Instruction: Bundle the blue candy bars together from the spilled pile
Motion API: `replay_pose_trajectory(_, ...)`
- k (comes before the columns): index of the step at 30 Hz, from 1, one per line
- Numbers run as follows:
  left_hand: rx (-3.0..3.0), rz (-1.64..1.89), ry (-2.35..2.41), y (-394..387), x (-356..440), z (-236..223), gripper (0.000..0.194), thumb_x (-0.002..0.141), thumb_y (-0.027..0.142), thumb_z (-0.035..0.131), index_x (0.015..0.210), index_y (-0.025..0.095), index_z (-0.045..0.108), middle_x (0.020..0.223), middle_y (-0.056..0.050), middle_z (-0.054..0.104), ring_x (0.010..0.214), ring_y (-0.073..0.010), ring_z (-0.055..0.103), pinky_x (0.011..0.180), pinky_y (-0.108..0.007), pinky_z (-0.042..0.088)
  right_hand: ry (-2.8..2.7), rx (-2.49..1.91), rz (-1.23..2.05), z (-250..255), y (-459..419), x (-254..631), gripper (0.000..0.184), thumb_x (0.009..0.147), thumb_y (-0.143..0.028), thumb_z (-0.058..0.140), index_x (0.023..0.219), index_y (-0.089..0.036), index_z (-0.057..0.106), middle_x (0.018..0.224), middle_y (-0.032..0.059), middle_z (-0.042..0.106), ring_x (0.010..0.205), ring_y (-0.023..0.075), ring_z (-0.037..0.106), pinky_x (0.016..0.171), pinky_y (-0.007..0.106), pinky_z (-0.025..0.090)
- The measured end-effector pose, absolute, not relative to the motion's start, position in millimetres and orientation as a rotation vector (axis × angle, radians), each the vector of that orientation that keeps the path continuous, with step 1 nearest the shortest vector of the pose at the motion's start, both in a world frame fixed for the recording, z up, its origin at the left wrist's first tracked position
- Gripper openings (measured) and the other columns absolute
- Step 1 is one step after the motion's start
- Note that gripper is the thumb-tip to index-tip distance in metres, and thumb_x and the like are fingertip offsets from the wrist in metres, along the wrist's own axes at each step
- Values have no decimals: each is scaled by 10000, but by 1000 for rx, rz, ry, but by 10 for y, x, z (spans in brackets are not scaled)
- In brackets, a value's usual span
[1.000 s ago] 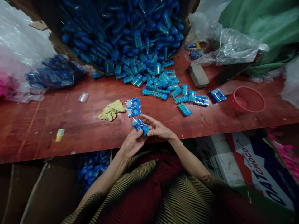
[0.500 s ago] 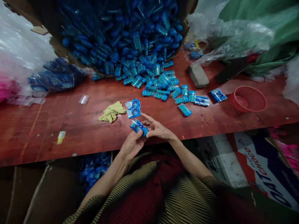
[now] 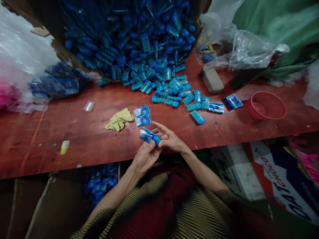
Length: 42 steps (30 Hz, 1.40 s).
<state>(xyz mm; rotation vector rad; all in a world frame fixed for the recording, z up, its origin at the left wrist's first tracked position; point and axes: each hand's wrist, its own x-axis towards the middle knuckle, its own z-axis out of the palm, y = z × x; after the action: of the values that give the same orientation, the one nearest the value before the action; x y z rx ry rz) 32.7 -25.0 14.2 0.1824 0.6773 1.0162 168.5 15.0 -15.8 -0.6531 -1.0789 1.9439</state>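
Observation:
Between both hands, over the table's near edge, is a small blue-capped candy bottle with a printed blue plastic sleeve (image 3: 149,135) around it. My left hand (image 3: 146,156) grips it from below, thumb on top. Fingers of my right hand (image 3: 171,141) close on its capped end, the index finger stretched out. Just beyond the hands lie a few flat blue printed sleeves (image 3: 143,120). A crumpled yellow cloth (image 3: 120,119) rests to their left. One loose candy bottle (image 3: 197,117) full of turquoise balls lies to the right.
A big torn carton (image 3: 58,54) spills many blue-capped bottles (image 3: 171,84) onto the red table (image 3: 99,146). On the right are a grey block (image 3: 212,80), a blue sleeve pack (image 3: 233,101), a red basket (image 3: 267,105) and a dark cylindrical object (image 3: 249,75). Plastic bags (image 3: 22,49) line the left.
Both hands have shifted slightly right with the bottle, which now lies flatter, its capped end more visible. At the back right, the clear plastic has moved, uncovering the dark object's silver end.

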Motion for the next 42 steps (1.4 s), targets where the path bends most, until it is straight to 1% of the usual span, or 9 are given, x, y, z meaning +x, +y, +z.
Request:
replay_pose_trajectory(6,220,996,736,-218,346,187,277,738,201,699,996,113,650,951,-108,717,1087,-232,607,978,-328,444,-1046,-634,1938,-183,113,1665,677,630,-330,787,1259,-275,542,1226,26,583,1041,159,586,900,267,471)
replay_pose_trajectory(11,253,970,784,-200,328,169,249,708,176,721,929,78,659,913,-128,719,1036,-248,630,962,-349,462,-1077,-820,1936,-221,90,1703,554,621,-316,786,1143,-225,625,1008,8,673,888,155,617,882,324,473)
replay_pose_trajectory(14,255,971,823,-188,315,146,236,709,161,717,927,91,657,892,-107,721,983,-233,651,960,-368,466,-1088,-880,1848,-257,84,1718,474,617,-322,783,1059,-205,659,988,7,675,885,155,607,895,329,454)
replay_pose_trajectory(20,242,967,903,-185,269,116,192,776,280,670,822,93,668,806,-89,718,901,-212,673,942,-386,483,-992,-881,1870,-310,76,1684,407,594,-316,795,958,-191,662,885,-4,665,797,136,595,829,305,466)
replay_pose_trajectory(24,261,976,870,-207,269,111,241,744,295,703,869,89,682,815,-90,721,872,-206,680,928,-366,494,-960,-802,1922,-301,70,1660,472,582,-302,803,1015,-208,641,936,-5,652,840,137,592,836,294,462)
replay_pose_trajectory(29,271,992,814,-233,309,97,287,742,302,706,937,92,685,852,-98,725,887,-214,679,929,-368,492,-928,-770,1906,-317,53,1637,543,575,-349,806,1075,-231,629,948,-4,649,812,136,591,790,269,472)
replay_pose_trajectory(34,241,1047,846,-249,347,76,237,735,307,712,858,107,678,837,-84,720,906,-217,674,934,-380,488,-970,-833,1800,-366,10,1610,465,622,-374,768,1043,-225,639,1007,7,649,835,137,581,812,269,463)
replay_pose_trajectory(39,289,1067,921,-255,325,99,231,683,271,754,815,100,671,866,-91,713,990,-246,644,931,-384,484,-1161,-986,1746,-263,-18,1589,356,713,-340,680,1034,-195,627,885,-12,631,743,119,557,747,261,466)
replay_pose_trajectory(42,288,1080,934,-261,300,110,230,662,249,767,812,105,671,865,-86,714,993,-250,641,931,-389,479,-1244,-1011,1726,-174,-9,1577,321,759,-302,636,1062,-196,627,958,-2,644,845,137,584,830,286,459)
